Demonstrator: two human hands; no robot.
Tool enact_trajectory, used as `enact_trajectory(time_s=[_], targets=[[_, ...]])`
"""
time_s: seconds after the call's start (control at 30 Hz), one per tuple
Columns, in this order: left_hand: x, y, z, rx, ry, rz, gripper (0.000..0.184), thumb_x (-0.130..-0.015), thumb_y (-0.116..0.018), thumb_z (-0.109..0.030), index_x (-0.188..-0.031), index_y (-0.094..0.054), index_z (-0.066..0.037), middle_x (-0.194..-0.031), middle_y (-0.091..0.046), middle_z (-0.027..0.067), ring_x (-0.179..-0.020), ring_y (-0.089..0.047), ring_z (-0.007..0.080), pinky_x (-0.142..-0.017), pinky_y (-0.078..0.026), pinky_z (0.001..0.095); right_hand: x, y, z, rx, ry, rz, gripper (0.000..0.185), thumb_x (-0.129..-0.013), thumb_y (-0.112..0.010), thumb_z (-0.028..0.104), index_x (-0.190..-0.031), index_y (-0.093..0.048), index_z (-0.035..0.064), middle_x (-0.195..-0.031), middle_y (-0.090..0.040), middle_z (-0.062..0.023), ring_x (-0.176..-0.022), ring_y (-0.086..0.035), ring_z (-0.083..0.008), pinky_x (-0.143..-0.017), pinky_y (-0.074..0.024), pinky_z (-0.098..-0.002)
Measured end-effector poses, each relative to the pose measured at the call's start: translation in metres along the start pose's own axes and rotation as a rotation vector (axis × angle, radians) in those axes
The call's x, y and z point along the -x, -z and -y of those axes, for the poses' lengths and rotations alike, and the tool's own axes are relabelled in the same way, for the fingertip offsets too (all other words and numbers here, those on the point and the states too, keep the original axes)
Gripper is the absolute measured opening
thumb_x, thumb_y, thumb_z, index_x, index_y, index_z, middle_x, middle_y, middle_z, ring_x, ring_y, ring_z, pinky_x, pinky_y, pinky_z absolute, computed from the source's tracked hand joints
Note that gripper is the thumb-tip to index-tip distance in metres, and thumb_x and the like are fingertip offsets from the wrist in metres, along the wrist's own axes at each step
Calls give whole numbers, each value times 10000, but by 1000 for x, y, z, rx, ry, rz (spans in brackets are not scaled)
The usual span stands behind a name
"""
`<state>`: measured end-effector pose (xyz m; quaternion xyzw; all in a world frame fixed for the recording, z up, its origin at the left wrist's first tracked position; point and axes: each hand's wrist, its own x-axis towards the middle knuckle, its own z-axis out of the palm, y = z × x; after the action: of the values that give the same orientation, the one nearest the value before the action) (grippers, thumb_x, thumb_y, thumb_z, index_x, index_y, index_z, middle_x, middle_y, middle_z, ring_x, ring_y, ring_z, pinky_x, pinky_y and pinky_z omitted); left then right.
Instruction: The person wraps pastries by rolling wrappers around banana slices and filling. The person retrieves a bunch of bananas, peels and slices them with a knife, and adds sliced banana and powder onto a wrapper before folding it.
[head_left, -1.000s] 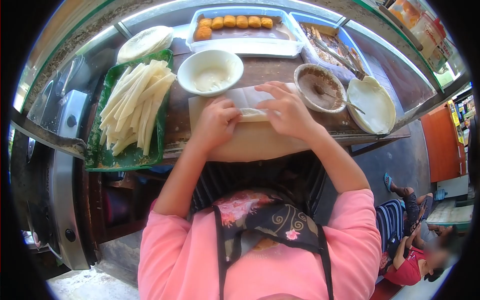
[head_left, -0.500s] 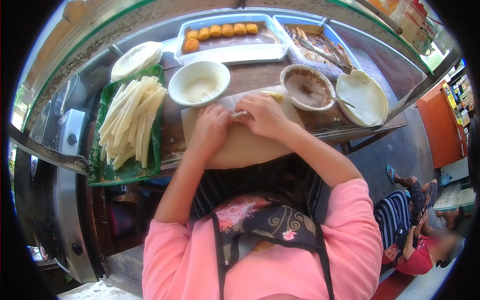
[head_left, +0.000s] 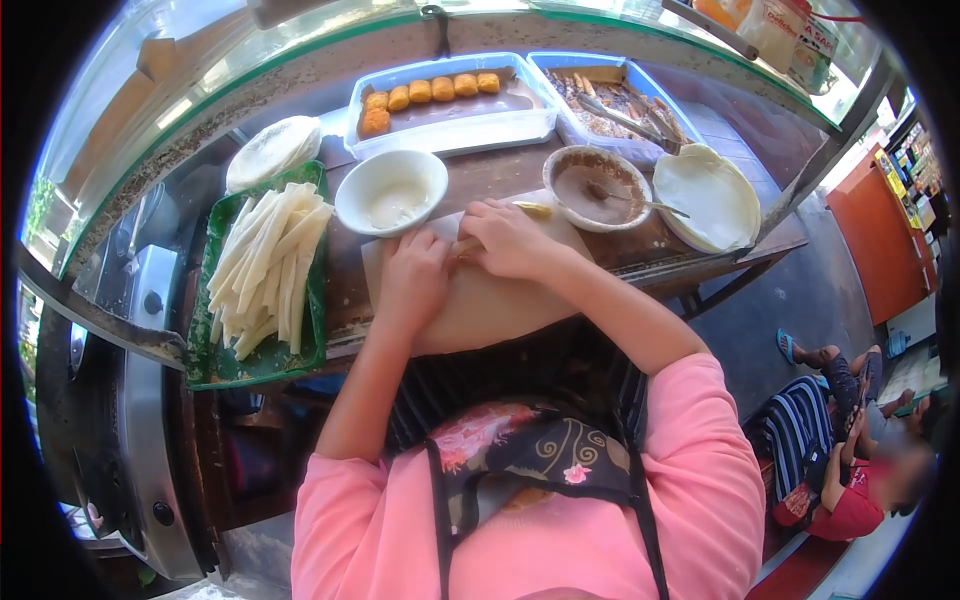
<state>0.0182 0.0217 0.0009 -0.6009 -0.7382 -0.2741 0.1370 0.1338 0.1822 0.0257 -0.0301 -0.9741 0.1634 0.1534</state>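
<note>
My left hand (head_left: 418, 268) and my right hand (head_left: 505, 238) are side by side over a tan board or sheet (head_left: 490, 312). Their fingers are curled around the ends of a narrow pale rolled wrapper (head_left: 466, 247), mostly hidden by the fingers. Just beyond my right hand lies a small yellowish piece (head_left: 535, 209). A white bowl (head_left: 347, 190) with whitish paste stands past my left hand. To the right, a bowl of brown paste (head_left: 590, 190) has a spoon in it, beside a stack of round white wrappers (head_left: 708, 200).
A green tray (head_left: 318, 340) heaped with pale rolled sticks (head_left: 265, 265) sits at left, more round wrappers (head_left: 273, 152) behind it. Two plastic tubs (head_left: 460, 138) stand at the back, one with golden rolls, the other with tongs (head_left: 630, 122). Another person (head_left: 850, 490) sits at far right.
The view has tilted and shifted slightly. My hands stay together over the board, and the roll between them shows less white than before.
</note>
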Motion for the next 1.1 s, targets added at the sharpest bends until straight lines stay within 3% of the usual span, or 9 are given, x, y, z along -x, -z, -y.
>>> enact_trajectory(time_s=[0.47, 0.53, 0.67, 0.73, 0.77, 0.83, 0.93, 0.97, 1.1], targets=[[5, 72, -24, -119, -196, -40, 212, -803, -678, -65, -1013, -651, -71, -946, -613, 96, -961, -583, 291, -891, -415, 435, 57, 40, 13, -21, 36, -166, 102, -872, -661, 175, -934, -658, 94, -961, -643, -96, -989, -629, -300, -896, -447, -442], [10, 103, -15, -195, -161, -154, 135, -821, -656, -75, -953, -632, -59, -919, -590, 90, -976, -563, 299, -916, -397, 434, 78, 69, 9, 2, -3, -331, 102, -865, -662, 136, -956, -662, 90, -942, -649, -105, -959, -639, -312, -857, -473, -443], [22, 170, 43, -584, -6, -328, 177, -915, -626, -105, -1082, -639, -50, -1062, -613, 91, -1080, -560, 302, -958, -407, 450, 124, 135, -17, 200, -209, -720, 202, -867, -644, 4, -1057, -687, 57, -1007, -679, -127, -813, -664, -272, -730, -528, -349], [26, 189, 86, -663, 210, -282, 233, -981, -581, -192, -1155, -646, -52, -1092, -616, 87, -1104, -568, 292, -979, -400, 452, 150, 159, -50, 249, -470, -710, 225, -850, -668, 11, -1064, -710, 66, -1005, -691, -115, -813, -670, -252, -747, -524, -355], [25, 193, 93, -684, 305, -173, 283, -995, -557, -242, -1192, -640, -58, -1121, -620, 92, -1121, -569, 293, -995, -392, 458, 166, 167, -76, 318, -577, -622, 242, -824, -695, 73, -1063, -722, 100, -1064, -691, -157, -908, -677, -340, -799, -534, -426], [21, 198, 103, -724, 494, 42, 385, -1023, -510, -341, -1268, -628, -68, -1179, -629, 101, -1156, -571, 295, -1027, -375, 470, 183, 178, -111, 413, -703, -466, 206, -815, -715, 122, -1017, -745, 97, -1083, -707, -139, -925, -689, -332, -828, -541, -419], [21, 188, 135, -587, 812, 333, 522, -1030, -445, -465, -1369, -576, -90, -1323, -600, 105, -1262, -534, 292, -1080, -332, 490, 195, 167, -176, 622, -685, -534, 174, -827, -710, 153, -966, -756, 60, -1050, -718, -157, -954, -692, -347, -858, -546, -425], [27, 186, 152, -482, 821, 324, 604, -1022, -414, -533, -1401, -546, -82, -1449, -526, 114, -1348, -472, 299, -1125, -284, 509, 190, 171, -182, 632, -782, -445, 201, -836, -711, 158, -994, -740, 38, -1078, -708, -169, -991, -684, -346, -877, -539, -433], [23, 184, 117, -665, 705, 170, 584, -1026, -434, -500, -1408, -539, -72, -1474, -504, 118, -1369, -449, 312, -1152, -260, 512, 172, 177, -200, 635, -1046, -231, 266, -858, -712, 180, -1052, -707, -2, -1144, -685, -198, -1074, -666, -345, -926, -522, -452]])
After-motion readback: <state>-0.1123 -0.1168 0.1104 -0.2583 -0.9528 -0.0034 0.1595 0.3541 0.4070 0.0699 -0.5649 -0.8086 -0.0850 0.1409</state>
